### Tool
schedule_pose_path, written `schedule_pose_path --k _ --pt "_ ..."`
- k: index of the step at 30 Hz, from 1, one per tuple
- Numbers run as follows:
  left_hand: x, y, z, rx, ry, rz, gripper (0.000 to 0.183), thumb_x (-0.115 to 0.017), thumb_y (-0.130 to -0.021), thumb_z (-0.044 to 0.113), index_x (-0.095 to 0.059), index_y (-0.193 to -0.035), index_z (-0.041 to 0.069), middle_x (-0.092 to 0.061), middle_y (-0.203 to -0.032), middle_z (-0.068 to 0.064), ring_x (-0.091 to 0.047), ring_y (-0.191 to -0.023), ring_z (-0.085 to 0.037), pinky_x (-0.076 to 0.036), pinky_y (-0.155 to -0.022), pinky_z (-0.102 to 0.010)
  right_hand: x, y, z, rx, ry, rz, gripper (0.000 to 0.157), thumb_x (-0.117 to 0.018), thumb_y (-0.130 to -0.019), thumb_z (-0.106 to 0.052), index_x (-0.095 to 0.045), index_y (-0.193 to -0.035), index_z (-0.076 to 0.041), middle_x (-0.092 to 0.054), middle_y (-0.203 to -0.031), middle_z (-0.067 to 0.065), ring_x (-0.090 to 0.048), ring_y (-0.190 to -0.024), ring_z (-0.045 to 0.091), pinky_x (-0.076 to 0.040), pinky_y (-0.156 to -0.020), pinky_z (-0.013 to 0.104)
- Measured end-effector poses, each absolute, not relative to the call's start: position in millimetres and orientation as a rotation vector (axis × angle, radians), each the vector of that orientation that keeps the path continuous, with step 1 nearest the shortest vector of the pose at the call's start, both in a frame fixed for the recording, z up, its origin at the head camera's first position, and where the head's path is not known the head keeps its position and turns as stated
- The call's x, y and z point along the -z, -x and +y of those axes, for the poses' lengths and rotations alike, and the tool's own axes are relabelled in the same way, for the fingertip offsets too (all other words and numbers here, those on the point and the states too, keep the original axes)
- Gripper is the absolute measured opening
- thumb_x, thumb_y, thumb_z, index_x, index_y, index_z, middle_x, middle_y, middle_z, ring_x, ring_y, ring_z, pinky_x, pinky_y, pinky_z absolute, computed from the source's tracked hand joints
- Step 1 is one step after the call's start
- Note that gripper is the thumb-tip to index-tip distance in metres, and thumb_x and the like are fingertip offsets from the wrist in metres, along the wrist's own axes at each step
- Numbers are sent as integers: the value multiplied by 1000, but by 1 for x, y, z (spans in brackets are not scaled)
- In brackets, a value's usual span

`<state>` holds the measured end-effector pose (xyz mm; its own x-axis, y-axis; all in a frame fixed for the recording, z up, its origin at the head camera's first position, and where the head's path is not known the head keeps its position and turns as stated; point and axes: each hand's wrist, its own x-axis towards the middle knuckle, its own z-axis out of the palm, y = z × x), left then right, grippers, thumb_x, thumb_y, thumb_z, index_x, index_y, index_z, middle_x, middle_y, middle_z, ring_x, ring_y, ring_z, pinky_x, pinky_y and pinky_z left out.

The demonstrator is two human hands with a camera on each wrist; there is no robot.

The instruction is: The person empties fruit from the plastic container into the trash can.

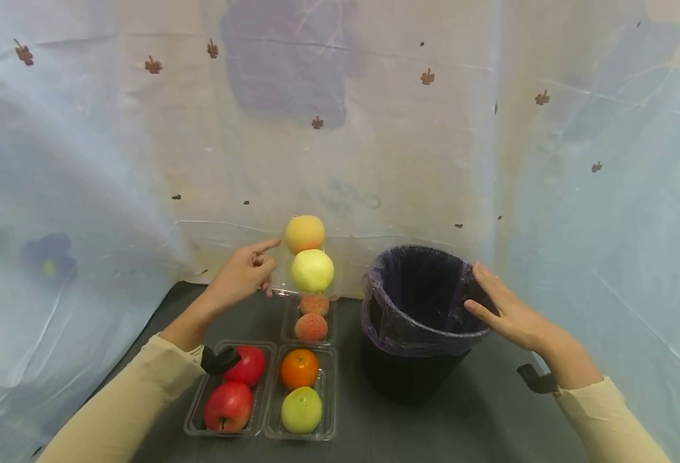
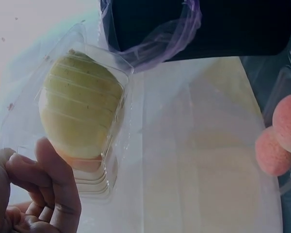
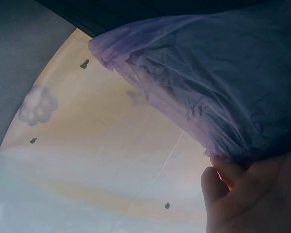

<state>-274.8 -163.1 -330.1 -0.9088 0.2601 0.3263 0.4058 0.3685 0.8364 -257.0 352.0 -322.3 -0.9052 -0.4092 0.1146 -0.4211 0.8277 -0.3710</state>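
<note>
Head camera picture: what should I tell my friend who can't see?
A person's left grip holds a clear tray of two yellowish fruits while the right grip touches a purple-lined black bin. Three more clear trays of fruit sit on the dark surface.

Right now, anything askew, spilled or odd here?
No spill or damage visible. The purple liner looks askew: it hangs crumpled and uneven over the rim of the bin. The clear tray with two yellow fruits is also the odd one out, held off the table by the left hand while the other trays rest on it.

Trays (image 1: pixel 330 411): glossy clear plastic. Liner (image 1: pixel 423 337): crinkled, thin plastic.
</note>
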Motion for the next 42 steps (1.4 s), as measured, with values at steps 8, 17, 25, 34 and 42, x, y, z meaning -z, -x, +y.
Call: schedule_pose_path --k 8,17,25,34,42 --pt "319 281 -146 1533 587 -2475 56 -48 -100 16 -37 -155 10 -55 -61 -16 -62 -55 -30 -54 -58 -41 323 256 353 -618 -668 -2973 80 -49 -104 -43 -1 -163 -18 5 -168 9 4 -153 37 -11 -109 74" --pt "311 286 -127 1565 615 -2438 56 -47 -102 19 -34 -156 7 -55 -60 -9 -60 -54 -29 -58 -64 -39 322 255 352 -615 -659 -2985 80 -49 -104 -44 3 -162 -26 7 -168 6 4 -153 37 -12 -109 74" --pt "301 290 -114 1499 608 -2444 56 -47 -102 21 -35 -155 7 -57 -59 -9 -62 -55 -28 -56 -74 -38 321 255 350 -631 -667 -2976 81 -50 -104 -43 1 -162 -21 7 -168 7 4 -153 37 -12 -109 74" --pt "289 297 -100 1442 606 -2444 57 -48 -102 24 -36 -155 8 -57 -58 -8 -62 -56 -27 -52 -85 -43 321 254 349 -628 -677 -2973 81 -50 -104 -42 0 -162 -18 6 -168 8 4 -153 37 -12 -110 73" --pt "281 304 -86 1408 596 -2421 59 -48 -99 20 -35 -155 4 -55 -56 -9 -60 -51 -26 -42 -56 -31 320 253 349 -641 -682 -2972 81 -50 -104 -41 0 -162 -17 6 -168 10 4 -153 38 -11 -110 73"
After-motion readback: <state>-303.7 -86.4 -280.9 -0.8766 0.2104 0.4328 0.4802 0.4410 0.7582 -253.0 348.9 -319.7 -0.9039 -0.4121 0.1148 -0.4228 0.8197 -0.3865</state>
